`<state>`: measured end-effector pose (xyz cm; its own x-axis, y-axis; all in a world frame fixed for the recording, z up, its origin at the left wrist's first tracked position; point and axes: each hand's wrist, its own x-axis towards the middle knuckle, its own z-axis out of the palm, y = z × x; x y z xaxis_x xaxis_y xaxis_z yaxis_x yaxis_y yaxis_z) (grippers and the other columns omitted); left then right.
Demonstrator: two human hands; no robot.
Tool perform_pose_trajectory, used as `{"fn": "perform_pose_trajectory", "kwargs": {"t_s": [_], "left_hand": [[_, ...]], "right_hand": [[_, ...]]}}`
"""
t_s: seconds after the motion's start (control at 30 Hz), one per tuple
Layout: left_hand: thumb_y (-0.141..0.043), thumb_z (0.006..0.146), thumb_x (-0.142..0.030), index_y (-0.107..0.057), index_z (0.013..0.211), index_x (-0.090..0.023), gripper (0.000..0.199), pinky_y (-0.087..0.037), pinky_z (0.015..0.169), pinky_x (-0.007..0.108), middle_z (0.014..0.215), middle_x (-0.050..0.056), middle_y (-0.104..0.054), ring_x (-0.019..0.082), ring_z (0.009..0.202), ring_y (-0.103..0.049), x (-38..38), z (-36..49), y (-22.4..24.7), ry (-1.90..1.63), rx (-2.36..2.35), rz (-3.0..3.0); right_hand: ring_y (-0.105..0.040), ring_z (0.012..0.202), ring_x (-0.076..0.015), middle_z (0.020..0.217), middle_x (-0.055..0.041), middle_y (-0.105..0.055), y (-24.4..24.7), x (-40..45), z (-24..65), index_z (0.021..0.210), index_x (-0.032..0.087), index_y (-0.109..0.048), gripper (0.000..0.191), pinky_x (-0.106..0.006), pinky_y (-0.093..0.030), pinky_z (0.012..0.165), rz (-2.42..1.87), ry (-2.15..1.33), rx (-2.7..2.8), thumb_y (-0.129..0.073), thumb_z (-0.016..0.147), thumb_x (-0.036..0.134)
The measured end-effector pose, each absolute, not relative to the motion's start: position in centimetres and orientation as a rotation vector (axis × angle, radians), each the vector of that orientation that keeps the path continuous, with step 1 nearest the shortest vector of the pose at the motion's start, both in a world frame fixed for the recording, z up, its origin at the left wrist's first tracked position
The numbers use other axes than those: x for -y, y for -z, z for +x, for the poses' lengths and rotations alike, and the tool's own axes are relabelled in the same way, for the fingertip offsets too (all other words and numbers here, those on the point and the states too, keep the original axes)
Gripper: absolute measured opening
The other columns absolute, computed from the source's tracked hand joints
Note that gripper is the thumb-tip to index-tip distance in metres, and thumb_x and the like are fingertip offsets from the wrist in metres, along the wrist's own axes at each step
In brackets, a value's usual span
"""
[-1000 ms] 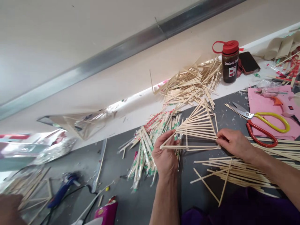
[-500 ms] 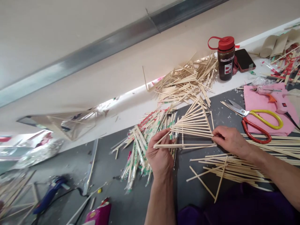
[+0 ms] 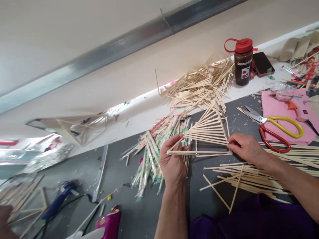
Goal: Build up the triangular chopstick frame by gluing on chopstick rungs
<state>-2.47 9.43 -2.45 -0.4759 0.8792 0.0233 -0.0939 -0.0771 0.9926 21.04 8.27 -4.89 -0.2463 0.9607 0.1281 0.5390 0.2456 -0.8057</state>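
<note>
A fan-like frame of thin wooden sticks (image 3: 206, 129) is held above the dark tabletop between my two hands. My left hand (image 3: 172, 159) grips its left corner, where the sticks meet, with the thumb on top. At the right edge, my right hand (image 3: 245, 147) pinches the frame near the ends of the lower sticks. Fingertips of both hands are partly hidden by the sticks. Loose wooden sticks (image 3: 256, 179) lie just below my right hand. Paper-wrapped chopsticks (image 3: 152, 152) are heaped beside my left hand.
Scissors (image 3: 274, 126) lie near a pink glue gun (image 3: 297, 106) on a pink sheet (image 3: 271, 98). Behind stand a red-lidded bottle (image 3: 243, 63), a phone (image 3: 263, 64) and a stick pile (image 3: 199, 86). At left are a blue glue gun (image 3: 59, 199) and another person's hand (image 3: 6, 222).
The whole view has shifted slightly, so things appear a little further right. My hands keep the same hold on the frame. More of the other person's hand shows at the lower left.
</note>
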Motion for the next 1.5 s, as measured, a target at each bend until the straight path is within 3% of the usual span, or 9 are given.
{"fn": "perform_pose_trajectory", "kwargs": {"t_s": [0.23, 1.5], "left_hand": [[-0.084, 0.058, -0.030, -0.071, 0.088, -0.021, 0.034, -0.053, 0.051, 0.017, 0.090, 0.000, -0.071, 0.007, 0.054, -0.063, -9.34, -2.38, 2.07, -1.666, -1.375, 0.858], [-0.080, 0.066, -0.035, -0.068, 0.094, -0.021, 0.033, -0.053, 0.053, 0.018, 0.096, 0.001, -0.070, 0.007, 0.055, -0.063, -9.08, -2.40, 2.27, -1.609, -1.387, 0.869]], "right_hand": [[-0.062, 0.068, -0.0144, 0.075, -0.0013, -0.068, 4.85, -8.23, 21.14, 0.082, 0.018, -0.063, 0.003, -0.024, -0.041, 0.062, -1.354, -0.843, 1.892, -0.060, 0.083, 0.019], [-0.061, 0.067, -0.0145, 0.074, -0.0012, -0.068, 5.13, -8.23, 21.22, 0.081, 0.020, -0.061, 0.005, -0.025, -0.042, 0.062, -1.328, -0.788, 1.913, -0.057, 0.084, 0.020]]}}
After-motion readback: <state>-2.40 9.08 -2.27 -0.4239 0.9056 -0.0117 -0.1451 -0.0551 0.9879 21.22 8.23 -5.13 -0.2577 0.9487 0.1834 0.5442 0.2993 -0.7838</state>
